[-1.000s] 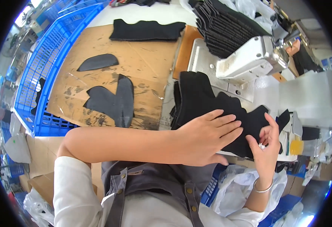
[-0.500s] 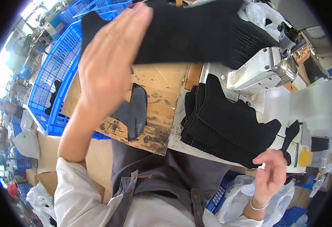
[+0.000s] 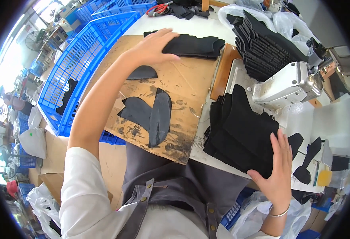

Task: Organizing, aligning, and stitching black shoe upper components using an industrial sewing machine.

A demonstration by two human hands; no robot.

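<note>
My left hand (image 3: 154, 47), fingers spread, is over the near left end of a low pile of black fabric pieces (image 3: 195, 46) at the cardboard's far side. Whether it touches them I cannot tell. My right hand (image 3: 278, 169) rests with its fingers stretched out and thumb apart at the right edge of a larger stack of black cut pieces (image 3: 248, 127). On the cardboard (image 3: 185, 107) between my arms lie two dark rounded pieces, one dark grey piece (image 3: 160, 117) overlapping the other. Another dark half-round piece (image 3: 143, 72) lies farther back, partly behind my left forearm.
A white sewing machine (image 3: 286, 85) stands right of the stack, with many black pieces (image 3: 262, 47) piled behind it. A blue crate (image 3: 69, 71) borders the cardboard on the left. Red-handled scissors (image 3: 159, 8) lie at the back; a black paddle-shaped piece (image 3: 307, 161) lies far right.
The large black piece raised before my left hand is no longer held up. My left hand has opened out over the far pile; my right hand has flattened against the stack's edge. The view has shifted.
</note>
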